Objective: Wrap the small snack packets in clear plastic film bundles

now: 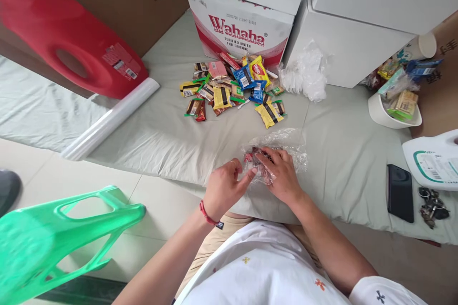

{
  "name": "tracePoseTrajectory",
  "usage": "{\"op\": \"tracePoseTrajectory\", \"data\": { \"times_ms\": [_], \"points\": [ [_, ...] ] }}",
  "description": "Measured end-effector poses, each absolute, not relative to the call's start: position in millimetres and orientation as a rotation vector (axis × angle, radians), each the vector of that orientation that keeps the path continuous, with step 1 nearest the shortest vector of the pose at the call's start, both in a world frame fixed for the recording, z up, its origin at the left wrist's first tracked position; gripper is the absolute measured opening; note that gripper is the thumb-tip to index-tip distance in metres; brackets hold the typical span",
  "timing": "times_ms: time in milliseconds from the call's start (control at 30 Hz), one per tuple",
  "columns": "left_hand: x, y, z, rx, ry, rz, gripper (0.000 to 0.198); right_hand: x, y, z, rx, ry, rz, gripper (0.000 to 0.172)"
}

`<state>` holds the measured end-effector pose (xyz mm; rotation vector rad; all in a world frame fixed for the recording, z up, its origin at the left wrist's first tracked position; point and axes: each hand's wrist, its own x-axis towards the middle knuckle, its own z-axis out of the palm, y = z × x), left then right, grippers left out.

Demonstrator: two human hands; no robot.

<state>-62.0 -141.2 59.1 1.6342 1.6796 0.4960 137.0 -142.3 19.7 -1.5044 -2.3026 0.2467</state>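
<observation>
A clear plastic bag lies on the cloth-covered surface in front of me, with a dark brown snack packet and a bit of red wrapper showing through it. My right hand is closed over the bag and the packet, fingers curled on top. At the bag's left edge is my left hand, its fingers curled in and its thumb stretched against the plastic. Just beyond the bag, a heap of small wrapped snacks in yellow, blue, red and brown is spread out. Crumpled clear bags sit right of the heap.
A white Wahaha carton stands behind the heap. On the left are a red jug, a plastic film roll and a green stool. To the right are a white snack bin, phone, keys and white bottle.
</observation>
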Motion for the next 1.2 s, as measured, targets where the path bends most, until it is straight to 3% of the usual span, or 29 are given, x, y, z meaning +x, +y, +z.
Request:
{"op": "tracePoseTrajectory", "data": {
  "times_ms": [133,467,633,700,800,867,967,1067,1200],
  "points": [
    [-64.2,-136.0,57.4,1.716,1.673,0.45,0.029,135.7,-141.9,25.3,-1.538,-2.347,0.241,0.042],
    [-126.5,-155.7,21.6,1.296,1.802,0.515,0.043,128.7,-135.0,38.6,-1.602,-2.48,0.195,0.042],
    [-117.2,-167.9,26.7,1.759,1.956,1.005,0.026,128.5,-135.7,36.4,-1.618,-2.474,0.2,0.043],
    [-107.2,-171.2,31.5,2.107,1.749,1.205,0.032,128.6,-136.1,36.2,-1.618,-2.469,0.211,0.043],
    [-91.9,-169.0,31.2,2.497,1.357,1.12,0.06,128.8,-136.5,36.2,-1.618,-2.462,0.226,0.044],
    [-85.8,-161.8,23.9,2.536,1.311,0.971,0.051,128.8,-136.7,36.1,-1.625,-2.456,0.224,0.044],
    [-88.1,-145.7,6.9,2.342,1.48,0.897,0.015,128.8,-136.9,35.5,-1.629,-2.451,0.219,0.043],
    [-103.3,-130.7,-7.4,2.035,1.746,0.924,0.029,129.7,-136.9,34.3,-1.612,-2.448,0.229,0.043],
    [-128.2,-123.7,-5.4,1.802,2.074,0.978,0.027,131.1,-136.9,32.2,-1.614,-2.425,0.23,0.041]
  ]
}}
